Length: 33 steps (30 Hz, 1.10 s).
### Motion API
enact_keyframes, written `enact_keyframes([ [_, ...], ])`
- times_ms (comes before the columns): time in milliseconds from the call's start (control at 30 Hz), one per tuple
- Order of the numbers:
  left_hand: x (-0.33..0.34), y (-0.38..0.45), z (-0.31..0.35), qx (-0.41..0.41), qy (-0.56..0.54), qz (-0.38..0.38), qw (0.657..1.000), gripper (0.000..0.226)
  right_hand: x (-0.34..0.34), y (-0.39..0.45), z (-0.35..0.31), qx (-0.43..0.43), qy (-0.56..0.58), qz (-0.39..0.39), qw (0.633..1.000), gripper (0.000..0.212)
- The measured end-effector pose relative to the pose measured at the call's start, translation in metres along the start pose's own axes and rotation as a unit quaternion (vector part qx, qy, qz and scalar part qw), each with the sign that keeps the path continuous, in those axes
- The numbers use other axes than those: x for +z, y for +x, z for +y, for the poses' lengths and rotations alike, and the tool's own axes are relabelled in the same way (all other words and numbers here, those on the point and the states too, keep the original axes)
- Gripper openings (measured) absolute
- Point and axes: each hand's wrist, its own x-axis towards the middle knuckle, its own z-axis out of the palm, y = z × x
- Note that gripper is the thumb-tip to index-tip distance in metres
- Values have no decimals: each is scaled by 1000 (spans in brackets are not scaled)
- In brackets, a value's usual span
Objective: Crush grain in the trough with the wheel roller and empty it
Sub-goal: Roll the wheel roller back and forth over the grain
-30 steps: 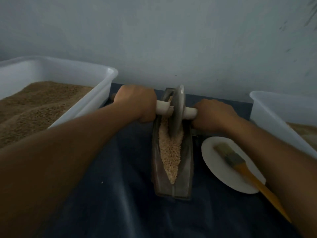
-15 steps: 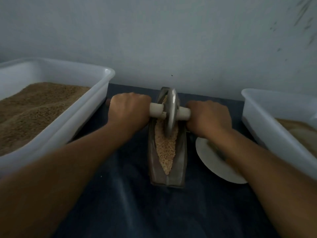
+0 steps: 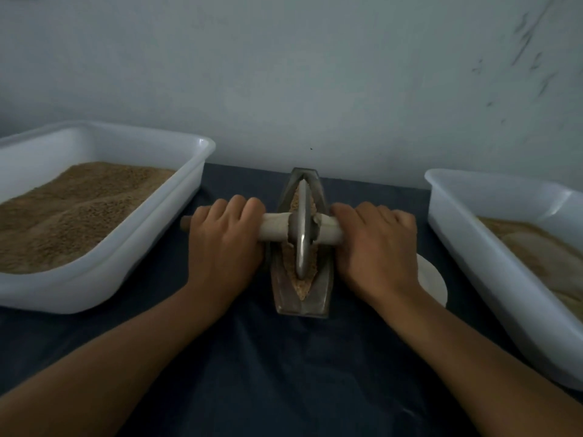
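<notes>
At the left of the frame I see a big white tub with brown grain, and a second tub at the right edge. In the centre the metal trough holds grain. My left hand and right hand curl their fingers around the handle of the wheel roller, which stands in the trough.

Dim, flat, bluish light; no glare. Soft shadows under white tubs. Wide-angle bowing at frame edges. Slight overall softness, grainy dark lower area.
</notes>
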Motion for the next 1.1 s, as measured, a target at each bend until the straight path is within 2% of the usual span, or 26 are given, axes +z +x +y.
enact_keyframes([
  [100,-9,-10,0,-13,3,-32,999,18,-7,-1,-3,-5,7,10,1000,38],
  [367,-11,7,3,50,53,-21,997,11,1,-10,2,32,73,-25,996,28],
  [533,9,35,1,74,84,-106,988,30,18,6,12,50,51,-66,995,19],
  [733,34,61,-9,43,149,-226,962,27,35,45,25,66,-36,-186,980,16],
  [900,48,92,-13,19,142,-314,938,20,50,78,40,60,-23,-285,956,19],
  [1100,64,127,-20,22,116,-471,874,22,64,114,52,55,47,-443,894,19],
])
